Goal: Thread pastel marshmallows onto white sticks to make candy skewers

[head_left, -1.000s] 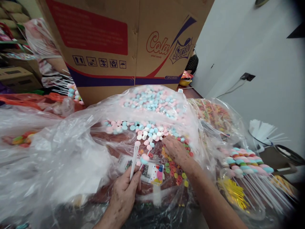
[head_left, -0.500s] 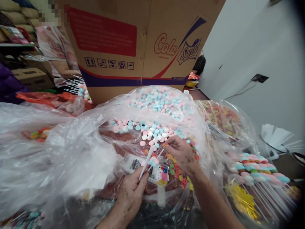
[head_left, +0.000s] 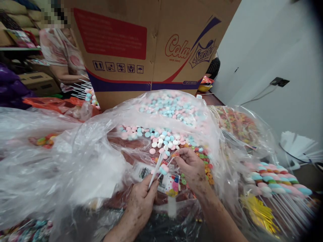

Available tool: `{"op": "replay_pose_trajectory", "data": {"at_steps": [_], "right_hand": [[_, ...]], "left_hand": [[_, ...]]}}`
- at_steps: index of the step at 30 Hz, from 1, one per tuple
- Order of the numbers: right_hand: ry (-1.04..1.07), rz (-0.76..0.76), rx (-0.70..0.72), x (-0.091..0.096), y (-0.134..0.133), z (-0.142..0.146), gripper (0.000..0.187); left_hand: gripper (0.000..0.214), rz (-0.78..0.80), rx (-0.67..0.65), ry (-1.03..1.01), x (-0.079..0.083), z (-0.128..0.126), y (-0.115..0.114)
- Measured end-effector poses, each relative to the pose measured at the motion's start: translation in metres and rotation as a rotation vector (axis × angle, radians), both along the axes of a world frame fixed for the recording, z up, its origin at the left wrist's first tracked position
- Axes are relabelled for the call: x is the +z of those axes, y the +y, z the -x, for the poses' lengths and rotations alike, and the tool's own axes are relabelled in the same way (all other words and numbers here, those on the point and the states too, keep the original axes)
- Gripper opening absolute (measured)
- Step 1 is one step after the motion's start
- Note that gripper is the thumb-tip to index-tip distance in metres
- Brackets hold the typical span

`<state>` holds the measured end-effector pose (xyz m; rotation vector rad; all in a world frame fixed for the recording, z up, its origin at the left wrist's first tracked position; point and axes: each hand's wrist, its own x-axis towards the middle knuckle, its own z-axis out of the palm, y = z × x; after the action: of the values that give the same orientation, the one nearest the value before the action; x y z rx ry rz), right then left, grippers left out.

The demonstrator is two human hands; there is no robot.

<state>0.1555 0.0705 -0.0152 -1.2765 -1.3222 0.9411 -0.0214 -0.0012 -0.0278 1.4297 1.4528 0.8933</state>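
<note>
The right hand [head_left: 193, 168] has come up from the loose rings [head_left: 208, 169] it was among a second ago and is now at the tip of the threaded stick [head_left: 170, 162]; the left hand [head_left: 142, 198] has kept its grip, and the view has swung a little, so most things sit farther right.

A tall box [head_left: 153, 43] stands behind everything. In front of it a clear bag [head_left: 174, 107] lies open toward the hands, pink, blue and white candies [head_left: 165, 143] spilling from its mouth. A second bag [head_left: 239, 121], of mixed colours, sits to its right. Behind, at left, a co-worker [head_left: 59, 55] stands beside the box. At right, a row of filled skewers [head_left: 280, 179] lies near some gold ties [head_left: 259, 213].

The two hands are near each other but apart. The left is closed around the threaded stick and a few white spare sticks [head_left: 156, 166]. The right pinches an orange ring [head_left: 174, 155] at the stick's tip; whether the stick has passed through it, I cannot tell. The threaded stick slants between the hands above a printed label [head_left: 174, 183], carrying a pink-and-blue stack [head_left: 164, 169].
</note>
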Motion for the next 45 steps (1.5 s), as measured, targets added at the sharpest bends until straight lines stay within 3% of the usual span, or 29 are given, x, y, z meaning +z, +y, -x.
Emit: {"op": "replay_pose_trajectory", "data": {"at_steps": [3, 7, 9, 11, 16, 19, 27, 32, 38, 41, 45], "right_hand": [[-0.147, -0.138, -0.013, 0.003, -0.003, 0.000, 0.007], [-0.477, -0.501, -0.030, 0.012, -0.010, 0.003, 0.011], [-0.537, -0.600, -0.003, 0.016, -0.012, 0.005, 0.014], [-0.524, -0.584, 0.013, 0.019, -0.013, 0.004, 0.013], [-0.436, -0.356, -0.094, 0.022, -0.008, -0.002, 0.010], [-0.472, -0.327, -0.079, 0.023, -0.005, -0.003, 0.012], [-0.651, -0.576, 0.024, 0.022, -0.013, 0.000, 0.022], [-0.778, -0.693, -0.019, 0.015, -0.022, 0.005, 0.027], [-0.604, -0.493, 0.095, 0.017, -0.031, 0.011, 0.028], [-0.506, -0.323, 0.047, 0.025, -0.023, 0.009, 0.026], [-0.681, -0.169, 0.011, 0.030, 0.003, 0.009, 0.022]], "left_hand": [[0.034, 0.002, -0.002, 0.013, -0.001, 0.000, 0.001], [0.035, 0.000, -0.002, 0.020, -0.004, 0.000, 0.001], [0.035, -0.005, -0.008, 0.000, -0.004, 0.000, 0.000], [0.034, -0.004, -0.011, -0.024, -0.005, 0.000, -0.001], [0.031, -0.010, -0.010, -0.024, -0.003, 0.001, -0.002], [0.031, -0.022, -0.019, -0.012, -0.002, 0.002, -0.002], [0.033, -0.029, 0.005, -0.009, -0.001, 0.000, -0.001], [0.033, -0.042, -0.001, -0.027, 0.000, 0.001, -0.002], [0.031, -0.025, 0.048, -0.066, -0.001, 0.002, -0.003], [0.031, 0.002, 0.106, -0.125, 0.000, 0.001, -0.003], [0.035, 0.054, 0.156, -0.179, -0.003, 0.001, -0.003]]}}
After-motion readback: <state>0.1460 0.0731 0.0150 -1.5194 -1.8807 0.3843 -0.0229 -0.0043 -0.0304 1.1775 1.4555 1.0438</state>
